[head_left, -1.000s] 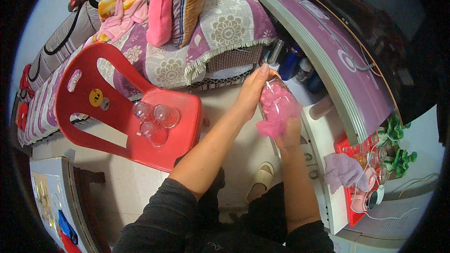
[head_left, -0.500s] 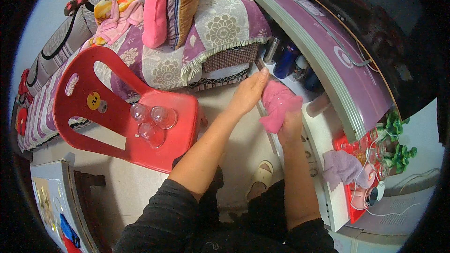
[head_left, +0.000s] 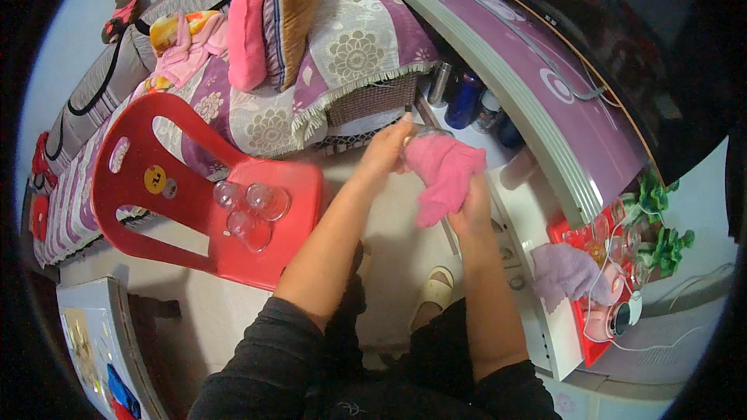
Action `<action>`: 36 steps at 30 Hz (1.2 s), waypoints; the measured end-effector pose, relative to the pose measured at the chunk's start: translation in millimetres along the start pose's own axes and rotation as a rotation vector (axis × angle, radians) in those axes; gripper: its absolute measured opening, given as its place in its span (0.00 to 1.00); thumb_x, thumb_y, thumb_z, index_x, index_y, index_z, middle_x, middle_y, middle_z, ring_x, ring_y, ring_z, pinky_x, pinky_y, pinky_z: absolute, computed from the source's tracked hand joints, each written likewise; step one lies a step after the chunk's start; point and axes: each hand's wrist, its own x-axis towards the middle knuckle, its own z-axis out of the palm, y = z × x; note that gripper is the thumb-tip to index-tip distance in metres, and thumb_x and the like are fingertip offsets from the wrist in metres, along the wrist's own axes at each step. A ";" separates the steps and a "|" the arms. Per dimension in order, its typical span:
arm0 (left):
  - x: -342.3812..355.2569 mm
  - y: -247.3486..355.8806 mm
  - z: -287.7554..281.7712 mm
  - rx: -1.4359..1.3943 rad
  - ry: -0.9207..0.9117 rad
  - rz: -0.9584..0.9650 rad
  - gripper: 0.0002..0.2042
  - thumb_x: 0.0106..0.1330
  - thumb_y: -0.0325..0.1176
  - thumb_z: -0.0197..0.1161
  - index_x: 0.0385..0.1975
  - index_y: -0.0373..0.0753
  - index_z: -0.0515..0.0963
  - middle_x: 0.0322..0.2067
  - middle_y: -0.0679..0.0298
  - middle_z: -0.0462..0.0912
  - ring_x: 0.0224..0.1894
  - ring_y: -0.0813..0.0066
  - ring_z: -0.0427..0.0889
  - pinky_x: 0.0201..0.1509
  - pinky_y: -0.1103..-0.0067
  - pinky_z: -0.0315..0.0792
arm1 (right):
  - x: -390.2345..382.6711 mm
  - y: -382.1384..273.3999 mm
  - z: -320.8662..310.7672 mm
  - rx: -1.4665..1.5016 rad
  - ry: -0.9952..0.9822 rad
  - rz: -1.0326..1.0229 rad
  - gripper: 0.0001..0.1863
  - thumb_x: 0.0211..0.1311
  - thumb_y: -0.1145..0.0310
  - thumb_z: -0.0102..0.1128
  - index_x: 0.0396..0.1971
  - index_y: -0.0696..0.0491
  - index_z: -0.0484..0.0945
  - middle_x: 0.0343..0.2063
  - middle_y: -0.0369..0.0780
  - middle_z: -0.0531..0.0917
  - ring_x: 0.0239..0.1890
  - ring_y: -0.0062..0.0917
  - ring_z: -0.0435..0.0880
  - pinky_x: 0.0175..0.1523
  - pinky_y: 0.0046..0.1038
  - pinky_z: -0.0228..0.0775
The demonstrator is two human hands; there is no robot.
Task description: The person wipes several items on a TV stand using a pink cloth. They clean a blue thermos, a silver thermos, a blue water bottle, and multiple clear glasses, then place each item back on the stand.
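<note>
Pink cloth [head_left: 445, 167]: soft, matte and fuzzy-looking, bunched in thick folds, with a loose flap drooping at its lower end; it is between my two hands, above the pale floor.
Clear glass [head_left: 430, 131]: a smooth, shiny edge at the cloth's upper end; the rest is wrapped, so I cannot tell its full shape.
Left hand [head_left: 385, 148]: curled on the glass end, thumb pointing away from me.
Right hand [head_left: 472, 206]: closed on the cloth's lower side, fingertips hidden in the folds.
Three glass vessels [head_left: 249, 229]: rounded, transparent, grouped close together on the seat.
Red chair [head_left: 299, 187]: smooth moulded plastic, curved backrest with cut-outs.
Purple towel [head_left: 564, 268]: rumpled, rough-looking pile.
Sofa cover [head_left: 354, 50]: flower-patterned, with a fringed edge.
</note>
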 end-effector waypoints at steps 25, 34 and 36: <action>187.6 -149.5 141.4 1.050 -0.219 0.550 0.25 0.48 0.39 0.64 0.48 0.39 0.70 0.41 0.52 0.75 0.42 0.56 0.76 0.44 0.70 0.71 | 11.3 -23.7 -0.5 0.442 0.151 0.250 0.32 0.56 0.45 0.53 0.55 0.49 0.61 0.51 0.38 0.69 0.55 0.33 0.67 0.59 0.40 0.60; 203.3 -176.1 172.0 0.804 -0.314 0.628 0.20 0.47 0.40 0.63 0.41 0.40 0.77 0.40 0.55 0.74 0.43 0.57 0.73 0.45 0.67 0.71 | 18.6 -10.4 -24.3 0.481 0.184 0.223 0.28 0.58 0.51 0.51 0.54 0.50 0.62 0.51 0.39 0.69 0.55 0.32 0.67 0.58 0.37 0.61; 206.3 -174.0 166.5 1.034 -0.268 0.607 0.20 0.48 0.40 0.62 0.42 0.40 0.76 0.41 0.56 0.75 0.44 0.58 0.73 0.44 0.66 0.71 | 16.2 -10.2 -22.8 0.560 0.121 0.178 0.21 0.63 0.57 0.44 0.52 0.53 0.64 0.51 0.40 0.70 0.55 0.30 0.67 0.60 0.33 0.59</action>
